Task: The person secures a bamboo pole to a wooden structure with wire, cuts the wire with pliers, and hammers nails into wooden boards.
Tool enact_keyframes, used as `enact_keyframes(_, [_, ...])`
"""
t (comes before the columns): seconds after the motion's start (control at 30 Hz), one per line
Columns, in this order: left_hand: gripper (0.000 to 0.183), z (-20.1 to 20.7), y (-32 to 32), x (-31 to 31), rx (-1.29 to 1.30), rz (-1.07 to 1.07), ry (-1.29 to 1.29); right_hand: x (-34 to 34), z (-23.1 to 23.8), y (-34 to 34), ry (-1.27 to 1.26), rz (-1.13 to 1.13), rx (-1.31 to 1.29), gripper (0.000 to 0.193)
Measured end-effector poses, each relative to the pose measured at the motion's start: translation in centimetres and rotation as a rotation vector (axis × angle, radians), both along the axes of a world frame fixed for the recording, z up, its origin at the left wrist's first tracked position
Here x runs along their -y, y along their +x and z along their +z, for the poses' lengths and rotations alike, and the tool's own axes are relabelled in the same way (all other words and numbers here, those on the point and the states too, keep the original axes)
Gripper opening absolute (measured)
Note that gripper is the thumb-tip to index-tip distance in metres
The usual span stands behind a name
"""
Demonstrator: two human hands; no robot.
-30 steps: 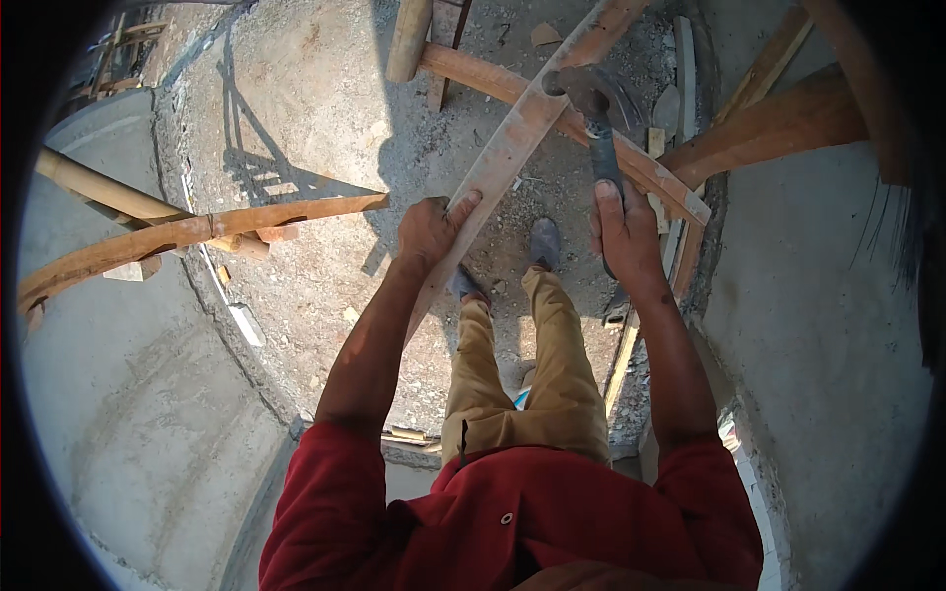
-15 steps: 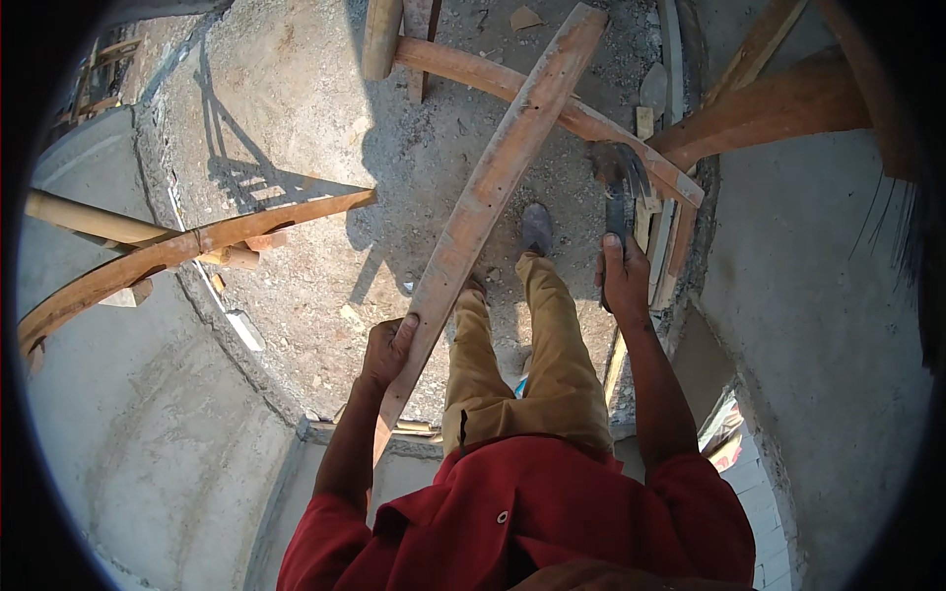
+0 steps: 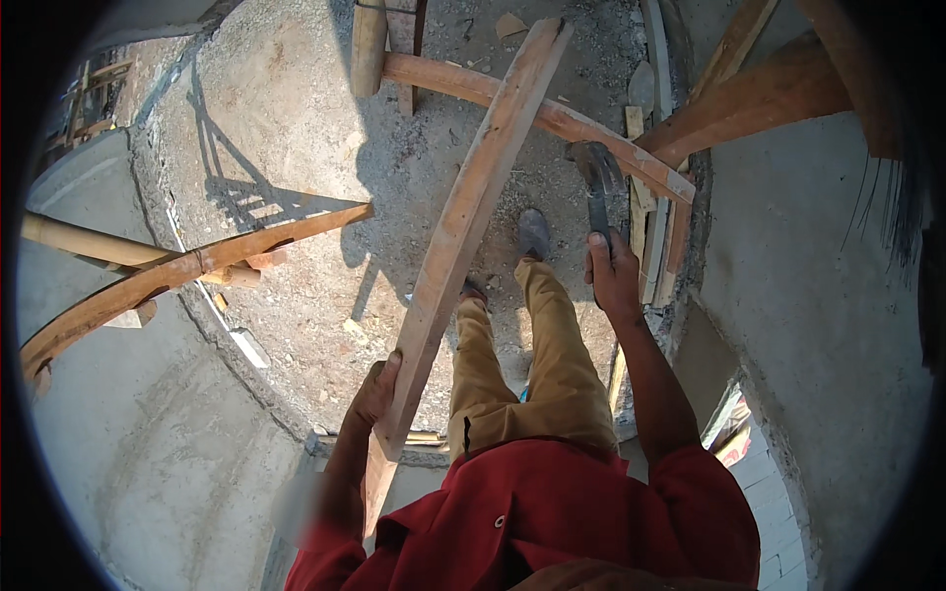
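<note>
A long wooden plank (image 3: 461,231) slants from near my left side up to the far middle. Near its lower end my left hand (image 3: 376,390) grips it by the edge, thumb along the top. In my right hand (image 3: 613,272) is a claw hammer (image 3: 599,187), held by its dark handle with the head pointing away from me. The hammer's head is just on the near side of a wooden crosspiece (image 3: 591,128). The plank passes over this crosspiece in the picture; whether they touch I cannot tell.
A round post (image 3: 370,49) stands at the crosspiece's left end. Thick timbers (image 3: 754,103) jut in from the right, with thin wires (image 3: 897,212) hanging nearby. Another beam (image 3: 197,264) crosses a pole at left. Concrete walls (image 3: 187,424) surround the rubble-strewn ground (image 3: 286,108).
My left hand has drawn nearer to my body with the plank, whose far end has shifted left and nearer. The hammer has moved left and its head has turned.
</note>
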State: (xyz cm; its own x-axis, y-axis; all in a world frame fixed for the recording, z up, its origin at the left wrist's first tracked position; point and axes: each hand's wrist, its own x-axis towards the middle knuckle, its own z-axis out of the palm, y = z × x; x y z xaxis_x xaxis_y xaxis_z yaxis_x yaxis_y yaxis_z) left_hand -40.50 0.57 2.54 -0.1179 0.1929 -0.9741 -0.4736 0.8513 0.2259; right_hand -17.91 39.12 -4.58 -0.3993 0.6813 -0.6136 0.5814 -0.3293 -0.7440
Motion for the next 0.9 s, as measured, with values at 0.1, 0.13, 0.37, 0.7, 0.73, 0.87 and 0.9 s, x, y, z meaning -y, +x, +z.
enact_keyframes(0.1, [0.076, 2.3, -0.3, -0.2, -0.270, -0.297, 0.083, -0.3, 0.0, 0.5, 0.022, 0.008, 0.003, 0.036])
enact_keyframes(0.13, [0.075, 2.8, -0.2, 0.1, -0.362, -0.370, 0.067, -0.4, -0.1, 0.6, 0.034, 0.018, 0.008, 0.037])
enact_keyframes(0.37, [0.072, 3.0, 0.2, 1.8, -0.619, -0.540, -0.039, -5.0, 9.5, -5.0, 0.196, 0.030, -0.299, 0.051])
enact_keyframes(0.7, [0.077, 2.4, 0.4, 1.8, -0.625, -0.596, -0.053, -4.9, 2.3, -5.6, 0.201, 0.329, 0.093, 0.057])
enact_keyframes(0.73, [0.077, 2.6, 0.4, 1.8, -0.622, -0.596, -0.057, -5.7, 4.7, -6.2, 0.117, 0.275, 0.038, 0.054])
enact_keyframes(0.87, [0.078, 2.0, 0.2, 1.4, -0.648, -0.602, -0.067, -7.7, 11.4, -9.7, 0.178, 0.078, -0.297, 0.051])
enact_keyframes(0.9, [0.078, 1.8, 0.1, 1.3, -0.647, -0.601, -0.059, -8.3, 10.9, -10.3, 0.308, -0.007, -0.570, 0.051])
